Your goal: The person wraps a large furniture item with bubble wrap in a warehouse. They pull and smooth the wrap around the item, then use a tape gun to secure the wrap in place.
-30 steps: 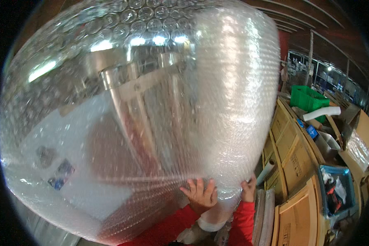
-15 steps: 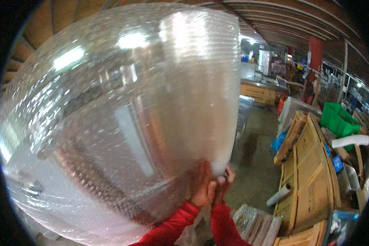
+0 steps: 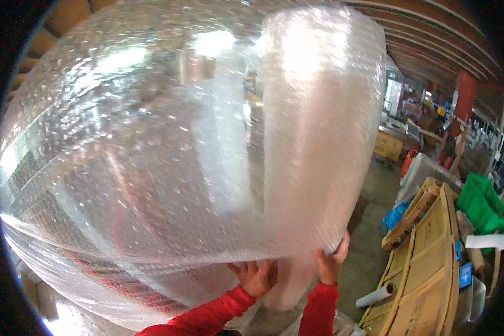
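A tall roll of clear bubble wrap [image 3: 319,151] stands before me, slightly tilted. From it a wide sheet of bubble wrap [image 3: 151,168] stretches left across much of the view, with blurred shapes showing through. At the roll's lower right end, my right hand [image 3: 331,263] is closed on the edge, thumb inward. My left hand [image 3: 255,277] is at the sheet's lower edge, left of the roll's bottom, its fingers spread and pointing up against the plastic. Both forearms wear red sleeves.
On the right lies a large wooden crate panel [image 3: 425,263] with a white film roll [image 3: 375,295] against it. Behind are a green crate [image 3: 481,204], a blue bag [image 3: 396,215] and a red post [image 3: 463,98]. Plastic-wrapped bundles [image 3: 341,325] lie near my right forearm.
The roll has shifted right and looms nearer, with more sheet stretched out. My hands, close together before, are now apart: the right went right with the roll, the left slightly left.
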Tool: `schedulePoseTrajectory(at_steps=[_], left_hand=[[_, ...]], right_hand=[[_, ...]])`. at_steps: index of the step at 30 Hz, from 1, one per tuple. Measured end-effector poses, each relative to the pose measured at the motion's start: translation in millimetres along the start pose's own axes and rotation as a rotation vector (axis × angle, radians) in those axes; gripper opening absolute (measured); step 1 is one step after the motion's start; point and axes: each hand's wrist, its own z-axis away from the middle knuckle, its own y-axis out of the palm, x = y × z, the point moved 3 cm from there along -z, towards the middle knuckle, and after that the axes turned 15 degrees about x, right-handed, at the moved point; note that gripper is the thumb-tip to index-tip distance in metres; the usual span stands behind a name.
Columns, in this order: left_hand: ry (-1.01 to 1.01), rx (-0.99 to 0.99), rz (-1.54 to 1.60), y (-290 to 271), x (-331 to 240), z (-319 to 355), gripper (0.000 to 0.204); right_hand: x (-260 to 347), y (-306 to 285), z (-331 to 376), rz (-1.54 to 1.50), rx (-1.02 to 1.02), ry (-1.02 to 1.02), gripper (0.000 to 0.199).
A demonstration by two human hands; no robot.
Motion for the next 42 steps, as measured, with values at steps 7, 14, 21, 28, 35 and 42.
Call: schedulePoseTrajectory(at_steps=[7,14,21,28,35,42], left_hand=[[-0.017,-0.113,0.356,-13,-39,-31,0.076],[-0.073,0.137,0.453,32,2,-122,0.071],[-0.176,-0.192,0.076,90,13,-125,0.054],[-0.603,-0.038,-0.345,124,44,-121,0.051],[-0.543,-0.129,-0.270,110,8,-135,0.059],[-0.585,0.568,0.512,149,-13,-188,0.067]], right_hand=[[-71,42,-67,0.564,-0.220,-0.137,0.084],[-153,63,-80,0.212,-0.100,0.103,0.065],[-161,-12,-147,-0.378,0.108,0.070,0.059],[-301,67,-199,-0.207,0.297,0.186,0.090],[-294,66,-241,-0.479,0.675,0.270,0.106],[-293,123,-296,-0.085,0.420,-0.014,0.119]])
